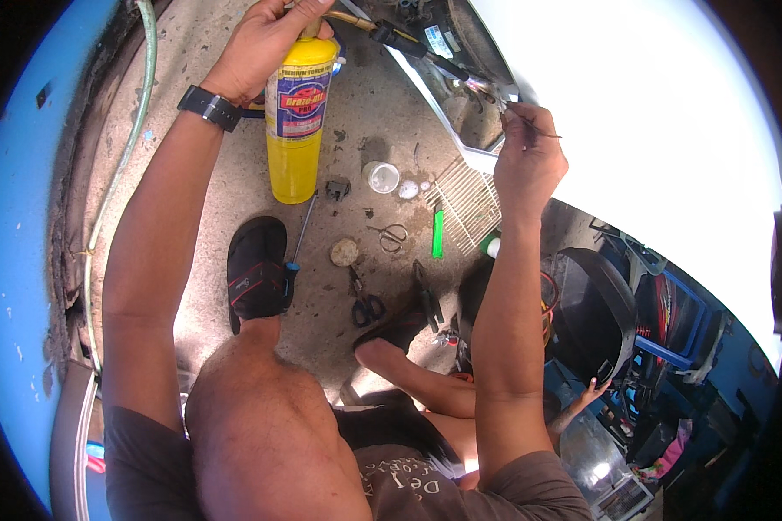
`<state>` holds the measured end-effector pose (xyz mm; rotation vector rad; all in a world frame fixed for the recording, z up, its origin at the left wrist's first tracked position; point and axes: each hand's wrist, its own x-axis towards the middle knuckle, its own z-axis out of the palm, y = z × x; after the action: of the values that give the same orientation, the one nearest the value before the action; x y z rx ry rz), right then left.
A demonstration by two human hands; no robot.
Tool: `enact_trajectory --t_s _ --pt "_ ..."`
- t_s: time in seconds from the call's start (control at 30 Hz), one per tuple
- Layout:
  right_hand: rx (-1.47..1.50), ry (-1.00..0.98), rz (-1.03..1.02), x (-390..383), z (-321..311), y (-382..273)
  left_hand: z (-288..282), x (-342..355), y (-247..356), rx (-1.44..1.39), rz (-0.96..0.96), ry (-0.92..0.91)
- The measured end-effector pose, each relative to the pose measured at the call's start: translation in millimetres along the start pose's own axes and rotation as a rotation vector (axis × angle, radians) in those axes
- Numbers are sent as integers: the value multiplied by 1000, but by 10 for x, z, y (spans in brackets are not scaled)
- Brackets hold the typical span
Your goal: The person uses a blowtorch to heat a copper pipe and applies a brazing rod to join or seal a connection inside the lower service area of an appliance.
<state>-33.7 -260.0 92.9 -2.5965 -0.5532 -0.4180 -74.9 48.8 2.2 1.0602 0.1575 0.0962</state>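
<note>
My left hand (269, 52) is wrapped round the top of a blowtorch with a yellow gas cylinder (294, 169), which hangs upright over the floor. The torch's dark tube (417, 52) slants right, its tip inside the open bottom of a large white appliance (652, 113). By that tip, my right hand (534, 165) pinches a thin dark rod (547, 134), its fingers closed. Whether the rod touches anything is hard to see, since the fingers and bright glare cover the spot. A dark rounded part (478, 43) sits in the opening.
On the concrete lie a wire rack (465, 204), a green cutter (437, 233), a clear jar (381, 178), scissors (367, 308), pliers (427, 295) and a screwdriver (302, 234). Another person's hand (593, 392) shows at lower right, near a black tub (591, 304). A hose (113, 191) runs along the left.
</note>
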Motion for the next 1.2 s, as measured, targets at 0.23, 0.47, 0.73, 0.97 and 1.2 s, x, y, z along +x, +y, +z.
enact_trajectory --t_s 0.23,0.47,0.73,0.97,1.2 --pt "23 -14 -11 -13 25 43 1 -4 3 17 1 6" --pt "36 -29 -14 -12 20 30 -14 4 -2 34 9 -11" --pt "38 6 25 11 32 52 44 -9 37 4 -26 8" --pt "9 15 64 41 -28 46 33 -11 16 11 6 3" --pt "327 165 263 -341 -57 -158 35 -33 22 9 -6 22"
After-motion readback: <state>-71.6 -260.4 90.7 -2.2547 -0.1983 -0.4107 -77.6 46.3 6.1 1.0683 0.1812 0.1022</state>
